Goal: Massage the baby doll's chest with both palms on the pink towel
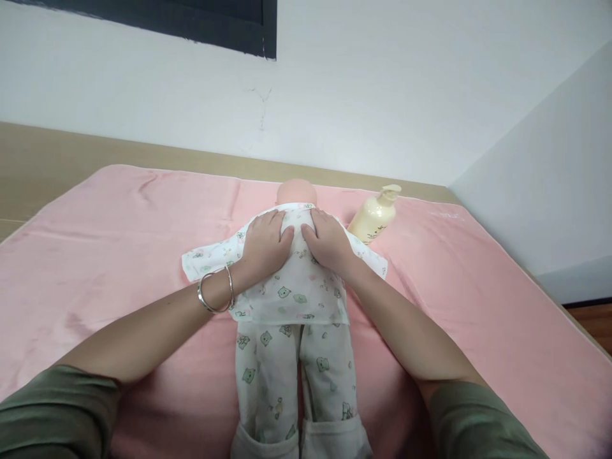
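A doll in a white printed top [291,296] and matching trousers [268,376] lies on a pink sheet, its bald head [296,191] pointing away from me. No facial features show, and the sleeves spread out to both sides. My left hand [268,242] rests flat on the left of the upper body, thumb apart from the fingers. On the right of the upper body lies my right hand [329,241], palm down and thumb apart. Neither hand grips anything that I can see.
A cream pump bottle [375,215] leans beyond the doll's right sleeve. The pink sheet [459,299] covers a wooden surface [43,159]. A white wall [363,89] with a dark panel [215,22] stands behind.
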`<state>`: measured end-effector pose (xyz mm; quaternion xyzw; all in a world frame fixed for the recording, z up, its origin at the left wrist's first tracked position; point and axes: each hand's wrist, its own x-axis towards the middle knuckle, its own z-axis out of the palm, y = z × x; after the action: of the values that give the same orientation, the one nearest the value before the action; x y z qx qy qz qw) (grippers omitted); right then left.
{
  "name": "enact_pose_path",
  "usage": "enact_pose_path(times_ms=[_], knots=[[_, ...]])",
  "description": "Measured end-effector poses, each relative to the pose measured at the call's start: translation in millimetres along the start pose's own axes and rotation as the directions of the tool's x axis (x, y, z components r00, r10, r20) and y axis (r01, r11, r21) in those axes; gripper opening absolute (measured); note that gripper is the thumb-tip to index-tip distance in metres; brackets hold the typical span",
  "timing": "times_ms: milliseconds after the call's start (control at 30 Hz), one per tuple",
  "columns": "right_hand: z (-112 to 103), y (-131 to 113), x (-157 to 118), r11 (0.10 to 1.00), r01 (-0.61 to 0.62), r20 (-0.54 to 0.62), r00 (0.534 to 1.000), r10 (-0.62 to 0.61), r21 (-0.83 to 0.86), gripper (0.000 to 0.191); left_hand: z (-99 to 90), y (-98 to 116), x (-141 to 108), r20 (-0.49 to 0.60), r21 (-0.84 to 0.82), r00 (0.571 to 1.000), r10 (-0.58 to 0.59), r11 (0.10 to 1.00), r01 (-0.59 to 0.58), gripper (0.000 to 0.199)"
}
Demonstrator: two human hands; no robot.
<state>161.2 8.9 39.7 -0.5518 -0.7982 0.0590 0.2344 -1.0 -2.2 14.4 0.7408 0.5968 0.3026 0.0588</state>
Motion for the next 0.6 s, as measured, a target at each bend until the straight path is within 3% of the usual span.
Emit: enact_pose_path(times_ms=[233,433,600], knots=[[-5.3,1.5,1.5,0.998,-0.058,0.041,0.998,0.057,0.011,0.034,-7.0,7.2,-8.3,0.032,0.073,0.998,0.047,0.996,-0.049,0.05],[-8.7,-0.1,1.0,0.997,-0.048,0.069,0.996,0.051,-0.054,0.032,-11.0,13.3,-16.5,0.02,0.07,0.981,0.192,0.979,-0.193,0.051],[-3.0,-24.1,-24.1,0.98,0.096,-0.011,0.995,-0.099,-0.176,0.043,-10.6,-0.7,4.0,0.11,-0.013,0.992,0.062,0.998,-0.061,0.035]])
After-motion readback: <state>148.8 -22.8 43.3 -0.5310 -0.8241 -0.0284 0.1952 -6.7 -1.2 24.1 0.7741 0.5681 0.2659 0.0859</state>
